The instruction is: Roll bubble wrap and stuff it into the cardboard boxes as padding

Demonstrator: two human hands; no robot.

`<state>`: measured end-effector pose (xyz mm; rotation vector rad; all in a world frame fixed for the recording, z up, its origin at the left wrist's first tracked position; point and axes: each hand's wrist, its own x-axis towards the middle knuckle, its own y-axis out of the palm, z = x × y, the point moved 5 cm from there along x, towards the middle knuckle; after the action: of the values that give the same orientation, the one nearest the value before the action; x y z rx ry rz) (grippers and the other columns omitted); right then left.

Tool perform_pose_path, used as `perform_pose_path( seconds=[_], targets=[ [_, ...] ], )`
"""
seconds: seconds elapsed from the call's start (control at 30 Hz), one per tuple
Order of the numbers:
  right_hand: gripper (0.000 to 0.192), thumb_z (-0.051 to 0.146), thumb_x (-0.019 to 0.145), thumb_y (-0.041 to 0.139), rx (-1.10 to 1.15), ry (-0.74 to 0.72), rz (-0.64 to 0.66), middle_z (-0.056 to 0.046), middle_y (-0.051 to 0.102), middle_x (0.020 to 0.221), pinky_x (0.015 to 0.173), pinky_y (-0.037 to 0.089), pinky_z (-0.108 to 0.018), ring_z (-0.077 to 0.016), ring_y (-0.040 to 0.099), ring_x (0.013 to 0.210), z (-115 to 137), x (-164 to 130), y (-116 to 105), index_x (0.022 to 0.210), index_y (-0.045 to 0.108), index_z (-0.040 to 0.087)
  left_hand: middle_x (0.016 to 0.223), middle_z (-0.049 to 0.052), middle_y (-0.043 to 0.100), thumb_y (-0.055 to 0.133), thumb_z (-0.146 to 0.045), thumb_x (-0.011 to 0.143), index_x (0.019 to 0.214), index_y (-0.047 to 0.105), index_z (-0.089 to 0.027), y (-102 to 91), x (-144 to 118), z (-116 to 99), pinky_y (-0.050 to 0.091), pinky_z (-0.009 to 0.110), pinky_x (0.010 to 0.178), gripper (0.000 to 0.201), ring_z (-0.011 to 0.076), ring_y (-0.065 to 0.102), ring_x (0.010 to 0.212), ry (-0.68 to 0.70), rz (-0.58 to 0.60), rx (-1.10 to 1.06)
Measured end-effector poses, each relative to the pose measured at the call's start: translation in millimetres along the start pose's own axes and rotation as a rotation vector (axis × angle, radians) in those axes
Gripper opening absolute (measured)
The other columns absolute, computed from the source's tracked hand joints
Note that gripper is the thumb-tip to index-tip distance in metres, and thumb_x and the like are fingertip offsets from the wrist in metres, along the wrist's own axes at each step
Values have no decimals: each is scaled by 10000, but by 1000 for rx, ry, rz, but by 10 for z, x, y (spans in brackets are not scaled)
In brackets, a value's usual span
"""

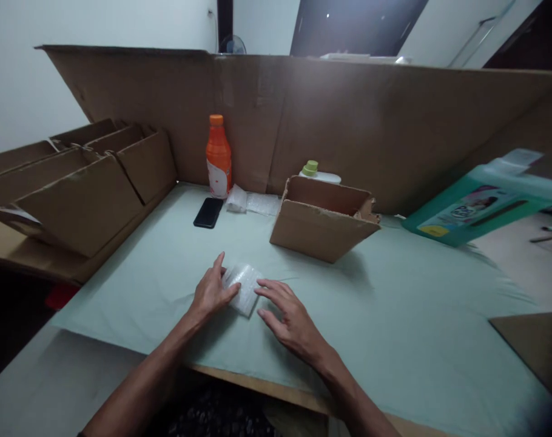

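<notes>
Both hands are resting on a small bubble-wrap packet that is lying flat on the pale green sheet covering the table, a little left of centre and near the front edge. Left hand is lying palm down with loose fingers, its thumb and fingertips pressing on the packet's left side without closing around it. Right hand is spread flat, fingers splayed and pointing toward the packet, fingertips touching its right edge; neither hand is clenching. Both forearms are angling in from the bottom of the view and meeting at the packet. Beyond the right hand an open cardboard box is tipping toward the person, well apart from the packet, with a green-capped white bottle just behind it. Farther back, a black phone is lying flat near an orange bottle standing against the cardboard wall. Folded cartons are crowding the left edge. A teal package is lying at the far right. Open sheet is stretching wide to the right of the hands.
</notes>
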<state>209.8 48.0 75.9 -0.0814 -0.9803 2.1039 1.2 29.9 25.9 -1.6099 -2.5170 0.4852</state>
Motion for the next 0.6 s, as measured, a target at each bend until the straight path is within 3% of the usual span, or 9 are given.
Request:
perform_pose_path(
  seconds=[0.17,0.27,0.37,0.43,0.5,0.6],
  targets=[
    [452,352,928,622,-182,-193,167,-118,587,1445,1126,376,-529,-305,419,1426,108,345,301,1353,607,202,1060,80,691,670,-459,730,1220,619,-130,-131,-53,37,505,326,819,593,210,637,883,0,13,-200],
    [597,500,928,607,-301,-284,166,-153,479,1535,1133,346,-538,-325,366,1455,143,227,272,1435,532,197,880,36,685,660,-507,731,1042,667,-132,-122,-178,81,489,271,697,487,168,609,742,-26,52,-328],
    [716,600,872,638,-440,-336,103,-178,367,1598,1141,300,-568,-355,321,1473,253,33,231,1469,495,231,755,-10,627,670,-511,747,887,659,-154,23,-318,55,443,233,632,384,132,548,663,-30,91,-408],
    [753,621,826,678,-516,-343,93,-172,391,1585,1150,271,-580,-368,323,1468,306,-83,244,1455,510,242,700,-33,580,685,-500,747,809,634,-165,142,-380,-3,415,219,603,345,115,505,630,-20,117,-436],
    [664,601,811,702,-570,-318,88,-148,495,1518,1148,269,-577,-371,367,1440,274,-211,227,1355,603,234,670,-47,545,681,-500,743,765,598,-177,204,-394,-55,399,214,584,335,108,484,611,-10,115,-458],
    [294,489,854,695,-661,-202,14,-100,650,1354,1115,307,-558,-362,458,1375,42,-506,4,982,739,228,647,-57,514,631,-532,745,739,549,-194,130,-344,-57,383,218,565,347,112,476,594,-5,48,-480]
  ],
)
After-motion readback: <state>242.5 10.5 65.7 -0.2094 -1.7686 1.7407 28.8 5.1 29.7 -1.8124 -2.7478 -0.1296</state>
